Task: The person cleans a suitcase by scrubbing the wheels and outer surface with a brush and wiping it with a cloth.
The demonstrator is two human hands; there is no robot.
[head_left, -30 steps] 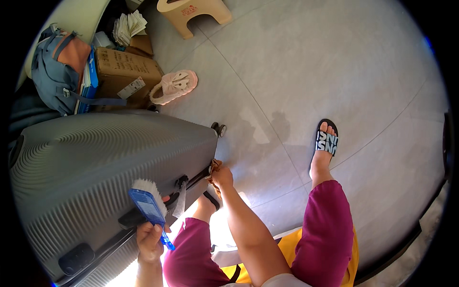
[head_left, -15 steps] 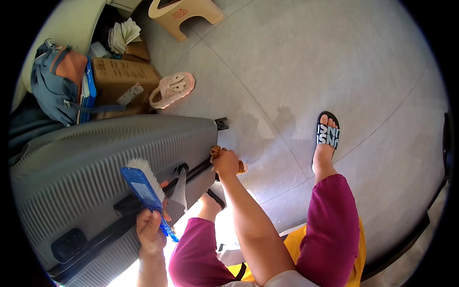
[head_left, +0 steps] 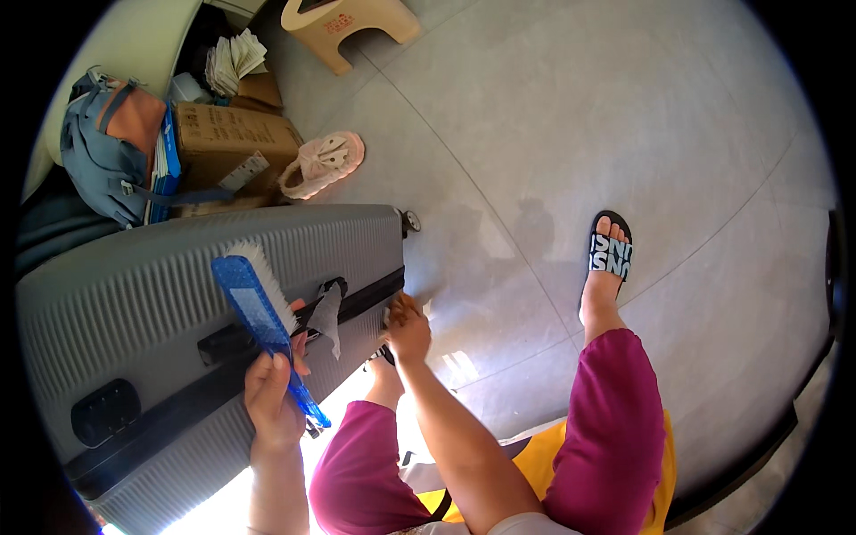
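The left hand [head_left: 272, 397] has its fingers curled tight round the handle of a blue brush [head_left: 259, 312], whose white bristles stick up beyond the fingertips, over the ribbed grey suitcase [head_left: 178, 267] lying flat on the tiled floor [head_left: 553, 134]. The right hand [head_left: 408, 328] is closed at the edge of the suitcase, fingers pressed to its dark seam (what they pinch there, I cannot tell). Well beyond both hands lie a pink slipper [head_left: 321, 163], a cardboard box [head_left: 227, 143] and a blue backpack [head_left: 102, 156].
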